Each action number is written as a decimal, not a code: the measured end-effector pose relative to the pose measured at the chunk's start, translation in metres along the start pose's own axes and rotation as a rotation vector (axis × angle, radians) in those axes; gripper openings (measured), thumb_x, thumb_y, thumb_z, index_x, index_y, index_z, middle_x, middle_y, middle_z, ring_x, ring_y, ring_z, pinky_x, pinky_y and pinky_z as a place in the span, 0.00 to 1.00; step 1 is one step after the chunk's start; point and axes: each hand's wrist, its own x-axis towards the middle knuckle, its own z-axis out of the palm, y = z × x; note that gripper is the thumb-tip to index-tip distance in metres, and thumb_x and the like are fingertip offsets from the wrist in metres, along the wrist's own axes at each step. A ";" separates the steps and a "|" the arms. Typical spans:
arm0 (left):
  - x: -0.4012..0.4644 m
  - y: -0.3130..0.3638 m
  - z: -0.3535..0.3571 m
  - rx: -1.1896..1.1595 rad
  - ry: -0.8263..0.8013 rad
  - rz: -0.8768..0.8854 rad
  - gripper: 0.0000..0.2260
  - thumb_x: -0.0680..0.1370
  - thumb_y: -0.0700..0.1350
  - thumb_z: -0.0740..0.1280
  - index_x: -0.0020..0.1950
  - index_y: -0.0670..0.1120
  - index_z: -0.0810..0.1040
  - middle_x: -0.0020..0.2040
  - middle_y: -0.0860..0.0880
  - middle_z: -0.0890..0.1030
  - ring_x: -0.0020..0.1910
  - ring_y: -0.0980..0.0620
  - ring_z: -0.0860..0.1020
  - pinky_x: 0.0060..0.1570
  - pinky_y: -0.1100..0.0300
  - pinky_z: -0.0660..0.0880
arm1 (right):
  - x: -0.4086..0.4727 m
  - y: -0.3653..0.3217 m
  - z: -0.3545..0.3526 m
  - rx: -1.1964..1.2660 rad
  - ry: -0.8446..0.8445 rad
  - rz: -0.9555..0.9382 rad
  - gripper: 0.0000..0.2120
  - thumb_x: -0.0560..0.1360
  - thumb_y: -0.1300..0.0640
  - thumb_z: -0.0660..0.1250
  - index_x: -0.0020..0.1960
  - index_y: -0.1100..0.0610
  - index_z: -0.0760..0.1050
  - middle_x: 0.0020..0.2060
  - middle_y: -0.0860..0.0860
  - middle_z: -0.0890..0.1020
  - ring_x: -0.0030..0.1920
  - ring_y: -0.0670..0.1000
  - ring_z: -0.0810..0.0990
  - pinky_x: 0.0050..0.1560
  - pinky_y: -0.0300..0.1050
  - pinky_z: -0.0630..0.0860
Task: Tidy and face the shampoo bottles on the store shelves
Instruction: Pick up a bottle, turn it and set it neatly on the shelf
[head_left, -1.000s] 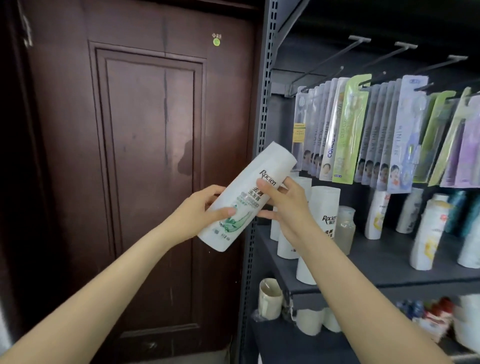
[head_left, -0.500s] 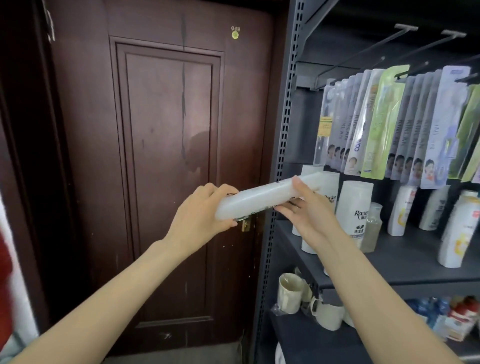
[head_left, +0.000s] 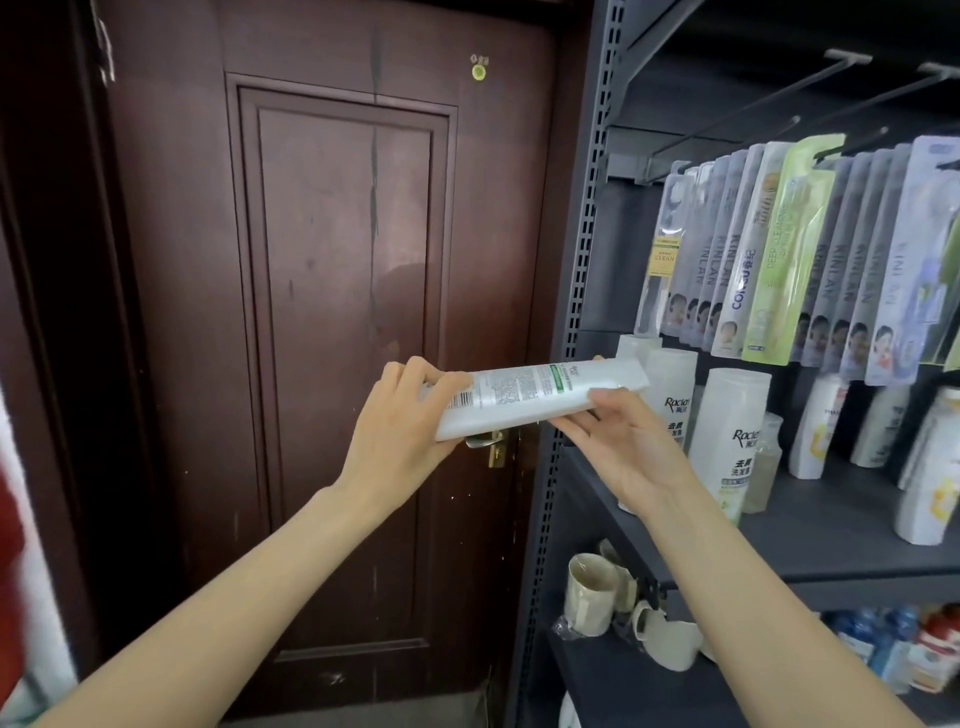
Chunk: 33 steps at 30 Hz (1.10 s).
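I hold a white shampoo bottle (head_left: 535, 395) nearly level in front of the shelf's left post, its back label with barcode turned up toward me. My left hand (head_left: 405, 431) grips its bottom end, fingers curled over the top. My right hand (head_left: 618, 441) supports the other end from below, thumb on the near side. Two matching white Racien bottles (head_left: 727, 441) stand upright on the dark shelf (head_left: 831, 545) just right of my hands, logos facing out. More white and yellow bottles (head_left: 815, 431) stand further right.
Carded toothbrush packs (head_left: 779, 249) hang from hooks above the bottles. Wrapped mugs (head_left: 592, 592) sit on the lower shelf, with small blue and red bottles (head_left: 893, 649) at its right. A dark wooden door (head_left: 337, 338) fills the left; its brass handle (head_left: 493, 447) lies just under the held bottle.
The bottle has gone from steeply tilted with its front logo showing to nearly level, rolled so the back label faces up. Both hands turned with it; the view shifted left.
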 end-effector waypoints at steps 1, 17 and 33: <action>0.001 0.000 -0.001 -0.032 -0.044 -0.030 0.25 0.63 0.43 0.78 0.58 0.47 0.75 0.48 0.49 0.72 0.46 0.54 0.63 0.36 0.62 0.67 | 0.001 -0.001 -0.001 -0.040 0.013 -0.001 0.21 0.69 0.66 0.64 0.61 0.57 0.69 0.61 0.61 0.76 0.59 0.59 0.78 0.54 0.54 0.80; 0.034 0.059 0.006 -0.744 -0.486 -0.335 0.21 0.73 0.47 0.71 0.62 0.54 0.67 0.56 0.56 0.78 0.50 0.61 0.78 0.43 0.70 0.75 | 0.001 -0.041 0.018 -0.685 0.107 -0.229 0.15 0.72 0.63 0.70 0.57 0.54 0.72 0.51 0.52 0.82 0.47 0.47 0.83 0.39 0.46 0.82; 0.116 0.068 0.102 -0.765 -0.342 -0.443 0.27 0.68 0.46 0.76 0.61 0.51 0.65 0.56 0.49 0.81 0.51 0.50 0.80 0.51 0.49 0.78 | 0.051 -0.123 -0.036 -1.949 0.084 -0.212 0.22 0.76 0.54 0.67 0.68 0.55 0.71 0.62 0.53 0.78 0.62 0.51 0.76 0.66 0.47 0.69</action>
